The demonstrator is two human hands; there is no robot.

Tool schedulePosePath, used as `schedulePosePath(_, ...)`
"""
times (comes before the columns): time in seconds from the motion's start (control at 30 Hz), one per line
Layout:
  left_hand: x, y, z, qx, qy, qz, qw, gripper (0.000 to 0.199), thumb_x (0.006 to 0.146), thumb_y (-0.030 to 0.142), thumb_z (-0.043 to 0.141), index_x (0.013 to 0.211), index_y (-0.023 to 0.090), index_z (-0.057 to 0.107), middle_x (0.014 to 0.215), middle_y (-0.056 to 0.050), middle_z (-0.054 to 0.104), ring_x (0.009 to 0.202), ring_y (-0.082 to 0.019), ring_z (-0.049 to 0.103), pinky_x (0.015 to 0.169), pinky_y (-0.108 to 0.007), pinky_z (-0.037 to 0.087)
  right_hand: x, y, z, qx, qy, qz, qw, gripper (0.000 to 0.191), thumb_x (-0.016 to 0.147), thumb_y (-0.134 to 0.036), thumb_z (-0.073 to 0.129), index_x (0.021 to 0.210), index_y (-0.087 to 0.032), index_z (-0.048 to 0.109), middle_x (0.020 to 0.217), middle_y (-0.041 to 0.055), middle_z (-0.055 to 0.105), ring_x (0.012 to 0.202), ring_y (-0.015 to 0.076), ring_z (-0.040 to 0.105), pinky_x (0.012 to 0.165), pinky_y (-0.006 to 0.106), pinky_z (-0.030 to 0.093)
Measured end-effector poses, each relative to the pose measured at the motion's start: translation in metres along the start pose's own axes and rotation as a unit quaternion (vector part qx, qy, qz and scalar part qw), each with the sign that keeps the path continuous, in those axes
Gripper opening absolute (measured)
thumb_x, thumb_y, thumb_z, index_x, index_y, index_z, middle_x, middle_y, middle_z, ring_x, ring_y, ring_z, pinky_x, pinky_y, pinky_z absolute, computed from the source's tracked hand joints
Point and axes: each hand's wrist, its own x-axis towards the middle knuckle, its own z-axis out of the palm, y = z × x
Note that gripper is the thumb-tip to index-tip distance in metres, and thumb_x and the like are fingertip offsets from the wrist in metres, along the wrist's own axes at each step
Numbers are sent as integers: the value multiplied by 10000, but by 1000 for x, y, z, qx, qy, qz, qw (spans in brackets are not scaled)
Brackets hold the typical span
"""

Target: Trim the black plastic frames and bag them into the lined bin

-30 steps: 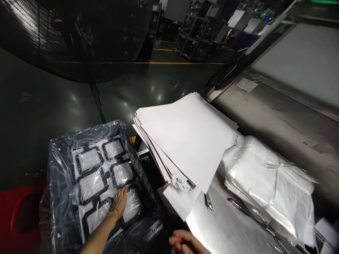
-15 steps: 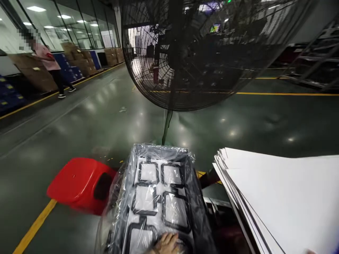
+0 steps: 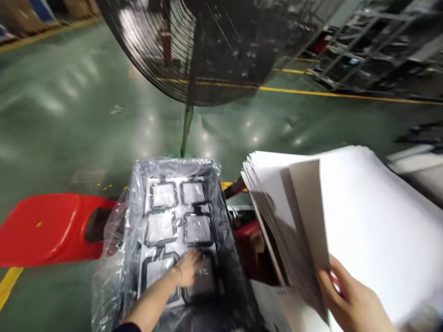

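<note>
My left hand [image 3: 188, 268] reaches into a plastic-lined dark bin [image 3: 230, 276], its slightly blurred fingers stretched over a dark square piece [image 3: 204, 279] at the lower right. Several black frames lie in the bin in two columns; one frame [image 3: 198, 229] sits just beyond my fingers. They rest on a white sheet [image 3: 180, 246]. To the right, my right hand [image 3: 349, 295] pinches the edge of a white sheet [image 3: 309, 203] between thumb and fingers. That sheet's near edge is lifted and bent up from a stack of large white sheets [image 3: 377, 216].
A red plastic stool [image 3: 44, 228] stands left of the bin. Clear plastic lining [image 3: 110, 267] spills over the bin's left side. A large fan [image 3: 221, 50] stands ahead on a pole. Metal racks [image 3: 360, 46] are at the far right.
The view has tilted down and turned right. My right hand has come into view and lifted a sheet's edge. My left hand remains over the lower right piece in the bin.
</note>
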Motion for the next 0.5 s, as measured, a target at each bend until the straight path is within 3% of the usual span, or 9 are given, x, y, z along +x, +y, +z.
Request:
schedulePosePath(0.07, 4, -5, -1, 4, -16, 25, 1000, 469, 758, 294, 515, 1199, 216, 374, 1351, -88, 289, 1194, -314, 283, 935, -580, 222, -3, -8, -10, -8, -14, 16, 1000, 181, 701, -351, 356, 815, -278, 475, 421, -38, 419, 344, 149, 414, 381, 240, 354)
schedulePosePath(0.17, -2, -2, -2, 16, -17, 37, 999, 459, 759, 288, 515, 1193, 218, 382, 1356, -85, 280, 1196, -315, 278, 935, -578, 225, -5, -20, -18, -10, 5, 36, 999, 123, 713, -316, 323, 725, -236, 416, 400, -66, 295, 326, 113, 319, 341, 201, 272)
schedulePosePath(0.37, -31, 19, -10, 24, 6, 0, 1000, 409, 774, 247, 498, 1172, 219, 408, 1361, -78, 276, 1203, -307, 271, 938, -574, 229, -6, -27, -18, 6, 1, 25, 1000, 120, 749, -276, 311, 715, -205, 401, 459, -68, 278, 379, 86, 292, 376, 175, 263)
schedulePosePath(0.5, -7, 17, -9, -17, 4, -40, 999, 347, 780, 249, 491, 1122, 203, 457, 1286, -84, 388, 1137, -277, 378, 907, -537, 304, -4, -29, -18, -9, -10, 27, 1000, 142, 755, -236, 311, 771, -197, 446, 454, -68, 284, 381, 83, 295, 374, 173, 248)
